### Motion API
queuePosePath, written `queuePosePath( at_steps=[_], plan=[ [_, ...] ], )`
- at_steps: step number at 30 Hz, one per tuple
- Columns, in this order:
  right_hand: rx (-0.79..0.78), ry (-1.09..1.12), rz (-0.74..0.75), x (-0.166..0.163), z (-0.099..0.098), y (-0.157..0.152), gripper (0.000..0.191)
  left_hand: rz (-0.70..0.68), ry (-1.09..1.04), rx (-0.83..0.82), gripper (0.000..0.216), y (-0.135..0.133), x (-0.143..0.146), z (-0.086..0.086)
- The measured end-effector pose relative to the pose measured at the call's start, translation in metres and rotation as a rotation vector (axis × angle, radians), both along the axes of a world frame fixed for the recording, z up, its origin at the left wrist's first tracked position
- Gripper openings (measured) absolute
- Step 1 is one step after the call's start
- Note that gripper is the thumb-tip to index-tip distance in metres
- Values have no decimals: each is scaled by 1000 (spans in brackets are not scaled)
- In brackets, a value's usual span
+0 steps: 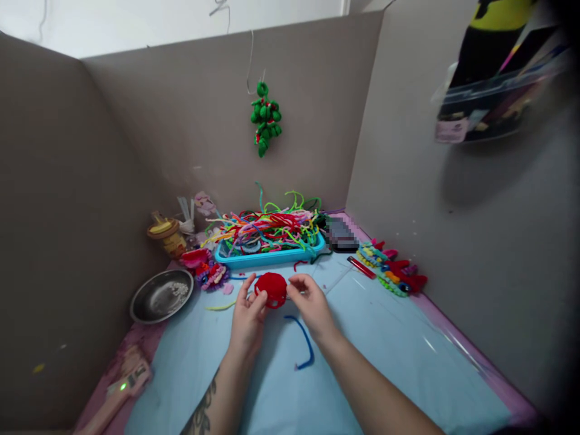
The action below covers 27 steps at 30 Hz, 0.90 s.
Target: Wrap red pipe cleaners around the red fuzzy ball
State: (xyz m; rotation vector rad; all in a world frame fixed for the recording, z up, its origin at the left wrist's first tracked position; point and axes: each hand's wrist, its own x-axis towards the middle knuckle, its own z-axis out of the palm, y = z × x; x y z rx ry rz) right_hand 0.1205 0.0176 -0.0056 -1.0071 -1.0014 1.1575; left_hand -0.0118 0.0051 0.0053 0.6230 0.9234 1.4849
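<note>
A round red fuzzy piece [270, 289] is held up above the blue work sheet. My left hand [249, 314] grips it from the left, thumb on its front and fingers around its edge. At its right edge, my right hand [312, 302] is closed in a pinch; a thin pale line shows by the fingertips, too small to name. Below the hands a bent blue pipe cleaner [308, 344] lies on the sheet. A yellow-green strip [221, 307] lies left of my left hand.
A blue tray [272, 260] heaped with coloured pipe cleaners stands at the back. To the left are a metal bowl [154, 299] and a pink device [131, 380] with a green light. On the right lie a red cutter [361, 267], a phone [342, 235] and colourful fuzzy pieces [394, 272].
</note>
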Motion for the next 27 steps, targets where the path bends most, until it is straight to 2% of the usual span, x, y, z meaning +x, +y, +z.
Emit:
queuePosePath(
  at_steps=[4, 7, 13, 21, 27],
  plan=[
    [-55, 185, 322, 11, 8, -1, 50, -219, 28, 5, 70, -2, -5, 4],
    [-103, 243, 460, 11, 11, -3, 51, -278, 28, 22, 68, -4, -6, 6],
    [-96, 232, 370, 7, 9, -2, 46, -288, 40, 49, 72, -6, -5, 4],
    [-92, 202, 372, 7, 9, -4, 47, -263, 66, 31, 80, -7, -3, 8],
    [-84, 157, 362, 3, 10, -6, 48, -176, 144, 95, 76, -3, -5, -2]
  ],
)
